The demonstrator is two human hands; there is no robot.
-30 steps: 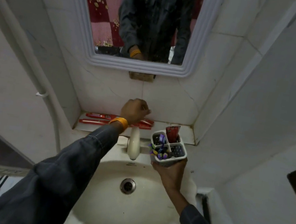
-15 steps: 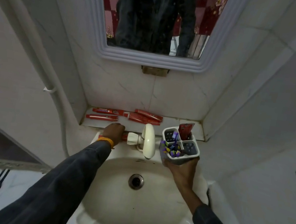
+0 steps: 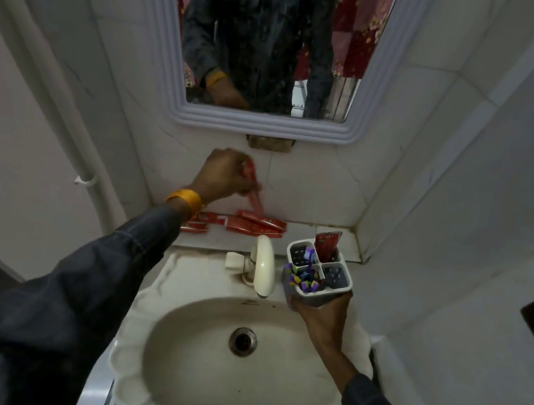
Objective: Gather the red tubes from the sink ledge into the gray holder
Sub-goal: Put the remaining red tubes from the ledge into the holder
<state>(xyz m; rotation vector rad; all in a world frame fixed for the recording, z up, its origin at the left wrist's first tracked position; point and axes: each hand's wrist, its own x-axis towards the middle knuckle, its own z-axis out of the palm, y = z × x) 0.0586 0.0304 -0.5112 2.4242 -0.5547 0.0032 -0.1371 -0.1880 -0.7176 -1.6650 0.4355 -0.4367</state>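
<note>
My left hand (image 3: 224, 175) is raised above the sink ledge (image 3: 302, 232), shut on a red tube (image 3: 254, 195) that hangs tilted from its fingers. Several more red tubes (image 3: 257, 224) lie flat on the ledge behind the tap; my sleeve partly covers the leftmost ones. To the right of the tap, my right hand (image 3: 319, 316) grips the gray four-compartment holder (image 3: 337, 287) from below. One red tube (image 3: 327, 244) stands in its far compartment, and purple toothbrushes fill the near left one.
A cream tap (image 3: 263, 266) stands between my hands over the scalloped basin (image 3: 233, 370). A mirror (image 3: 269, 39) hangs on the tiled wall above the ledge. A white pipe (image 3: 52, 73) runs down the left wall. The right wall stands close to the holder.
My left hand has risen from beside the tap handle to above the ledge, now with a red tube in it. The holder stays in my right hand beside the tap.
</note>
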